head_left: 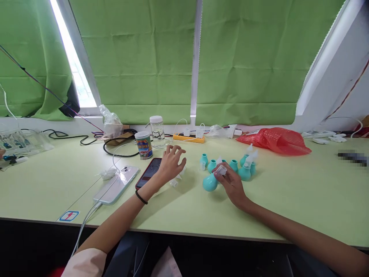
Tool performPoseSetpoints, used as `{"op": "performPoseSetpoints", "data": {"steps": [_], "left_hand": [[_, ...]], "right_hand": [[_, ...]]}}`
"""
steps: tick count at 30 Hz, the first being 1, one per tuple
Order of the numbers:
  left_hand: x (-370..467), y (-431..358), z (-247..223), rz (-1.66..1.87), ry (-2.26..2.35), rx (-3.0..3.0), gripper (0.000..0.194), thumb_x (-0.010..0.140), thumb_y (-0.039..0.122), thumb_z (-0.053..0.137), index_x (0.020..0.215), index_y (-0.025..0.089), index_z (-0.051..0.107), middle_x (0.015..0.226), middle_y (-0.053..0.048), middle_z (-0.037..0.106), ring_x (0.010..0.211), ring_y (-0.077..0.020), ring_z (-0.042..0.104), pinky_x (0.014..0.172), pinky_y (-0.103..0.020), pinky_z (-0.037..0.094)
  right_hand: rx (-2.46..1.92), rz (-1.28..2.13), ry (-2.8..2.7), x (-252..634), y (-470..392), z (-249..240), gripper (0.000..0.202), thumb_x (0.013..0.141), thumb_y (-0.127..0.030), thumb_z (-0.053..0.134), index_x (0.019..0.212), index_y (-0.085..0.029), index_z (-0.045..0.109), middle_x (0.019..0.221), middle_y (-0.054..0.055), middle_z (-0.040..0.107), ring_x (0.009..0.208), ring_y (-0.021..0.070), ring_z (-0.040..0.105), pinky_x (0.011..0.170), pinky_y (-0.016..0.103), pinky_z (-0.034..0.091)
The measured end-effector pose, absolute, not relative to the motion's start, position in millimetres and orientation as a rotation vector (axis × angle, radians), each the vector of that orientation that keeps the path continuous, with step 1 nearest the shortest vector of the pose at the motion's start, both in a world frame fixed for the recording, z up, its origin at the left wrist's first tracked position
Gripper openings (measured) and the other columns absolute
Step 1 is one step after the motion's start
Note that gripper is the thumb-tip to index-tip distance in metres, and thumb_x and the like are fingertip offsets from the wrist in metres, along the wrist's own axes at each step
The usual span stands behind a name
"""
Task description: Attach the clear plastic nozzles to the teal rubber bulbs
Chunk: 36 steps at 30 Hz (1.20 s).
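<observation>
My left hand [173,159] hovers over the table beside a dark-screened phone [150,173], its fingers spread and holding nothing I can see. Below its fingertips lie small clear-white plastic pieces [174,182]. The fingers of my right hand [234,186] are closed on a small translucent white plastic piece [221,170]. Against those fingers is a tipped teal bulb [210,183]; whether they also grip its neck I cannot tell. Behind stand several teal bulb-shaped pieces with open necks [233,166], some with white plastic pieces [251,158] on top.
A second phone [118,184] with a white cable lies at left. Further back are a printed can [143,145], a clear jar [157,132], an orange power strip [188,138] with chargers and a red plastic bag [275,141]. Black cable [119,155] coils behind the phones.
</observation>
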<state>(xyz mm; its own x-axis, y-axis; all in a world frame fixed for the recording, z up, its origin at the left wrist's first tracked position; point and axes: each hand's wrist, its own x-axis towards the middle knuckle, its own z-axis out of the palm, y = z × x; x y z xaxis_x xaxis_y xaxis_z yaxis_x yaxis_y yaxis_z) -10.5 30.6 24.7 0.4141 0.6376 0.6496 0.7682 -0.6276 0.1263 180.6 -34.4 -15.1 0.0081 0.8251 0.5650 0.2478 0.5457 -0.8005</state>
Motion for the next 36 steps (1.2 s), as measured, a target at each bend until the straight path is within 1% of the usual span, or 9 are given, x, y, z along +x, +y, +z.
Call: {"op": "performPoseSetpoints", "data": {"steps": [4, 7, 11, 16, 19, 23, 27, 31, 36], "left_hand": [[-24, 39, 29, -0.456, -1.331, -2.607, 0.017, 0.067, 0.026, 0.048, 0.075, 0.017, 0.059, 0.069, -0.004, 0.055, 0.069, -0.0183, 0.05, 0.059, -0.028, 0.038], [-25, 34, 24, -0.185, -1.129, -2.763, 0.02, 0.061, 0.023, 0.053, 0.079, 0.019, 0.059, 0.072, -0.003, 0.056, 0.064, -0.0163, 0.051, 0.054, -0.024, 0.037], [-21, 33, 8, -0.079, -1.059, -2.699, 0.02, 0.061, 0.009, 0.047, 0.076, 0.015, 0.059, 0.079, -0.006, 0.054, 0.066, -0.0154, 0.052, 0.052, -0.023, 0.036], [-14, 33, 2, -0.124, -1.017, -2.634, 0.019, 0.063, 0.002, 0.041, 0.063, 0.012, 0.057, 0.071, -0.008, 0.054, 0.068, -0.0168, 0.052, 0.052, -0.024, 0.039], [-10, 27, 12, -0.436, -1.016, -2.753, 0.014, 0.066, 0.008, 0.044, 0.067, 0.012, 0.057, 0.071, -0.007, 0.055, 0.07, -0.0166, 0.052, 0.057, -0.025, 0.042], [-4, 14, 26, -1.279, -1.137, -3.06, 0.011, 0.069, 0.018, 0.048, 0.075, 0.012, 0.056, 0.076, -0.005, 0.058, 0.067, -0.0118, 0.054, 0.06, -0.024, 0.046], [4, 9, 23, -1.908, -1.31, -3.353, 0.016, 0.063, 0.023, 0.059, 0.07, 0.009, 0.055, 0.076, -0.008, 0.061, 0.066, -0.0132, 0.057, 0.06, -0.026, 0.049], [8, 11, 14, -2.136, -1.391, -3.503, 0.028, 0.056, 0.025, 0.066, 0.076, 0.008, 0.057, 0.072, -0.007, 0.062, 0.062, -0.013, 0.057, 0.061, -0.029, 0.051], [8, 9, 11, -2.104, -1.391, -3.579, 0.035, 0.052, 0.024, 0.069, 0.081, 0.008, 0.061, 0.077, -0.007, 0.062, 0.069, -0.0146, 0.057, 0.067, -0.03, 0.05]], "right_hand": [[-0.872, 0.745, -1.599, 179, -37, -17, 0.021, 0.078, -0.04, 0.041, 0.08, -0.019, 0.046, 0.086, 0.006, 0.052, 0.079, 0.0167, 0.049, 0.067, 0.028, 0.042], [-0.918, 0.827, -1.701, 177, -39, -18, 0.02, 0.076, -0.039, 0.043, 0.076, -0.019, 0.046, 0.078, 0.005, 0.055, 0.071, 0.0159, 0.051, 0.065, 0.028, 0.041], [-1.056, 0.725, -1.8, 175, -39, -20, 0.022, 0.072, -0.04, 0.049, 0.069, -0.018, 0.048, 0.067, 0.002, 0.052, 0.062, 0.0141, 0.048, 0.055, 0.026, 0.039], [-1.093, 0.568, -1.867, 175, -38, -23, 0.023, 0.073, -0.039, 0.048, 0.065, -0.017, 0.048, 0.059, -0.001, 0.045, 0.054, 0.0105, 0.039, 0.051, 0.023, 0.033], [-1.114, 0.507, -1.913, 176, -38, -22, 0.024, 0.076, -0.038, 0.043, 0.064, -0.017, 0.047, 0.057, -0.001, 0.044, 0.053, 0.0102, 0.037, 0.052, 0.024, 0.032], [-1.121, 0.499, -1.967, 176, -40, -18, 0.024, 0.081, -0.035, 0.036, 0.066, -0.018, 0.045, 0.061, -0.001, 0.046, 0.056, 0.0109, 0.039, 0.055, 0.024, 0.032], [-1.107, 0.527, -2.004, 176, -40, -16, 0.024, 0.081, -0.035, 0.034, 0.069, -0.017, 0.045, 0.062, 0.0, 0.047, 0.057, 0.0113, 0.039, 0.055, 0.024, 0.031], [-1.102, 0.53, -2.001, 176, -39, -19, 0.025, 0.08, -0.037, 0.037, 0.068, -0.017, 0.045, 0.06, -0.001, 0.046, 0.055, 0.011, 0.039, 0.054, 0.024, 0.031], [-1.102, 0.518, -1.953, 176, -38, -21, 0.024, 0.079, -0.036, 0.039, 0.064, -0.017, 0.041, 0.057, -0.003, 0.037, 0.053, 0.0097, 0.033, 0.051, 0.022, 0.029]]}}
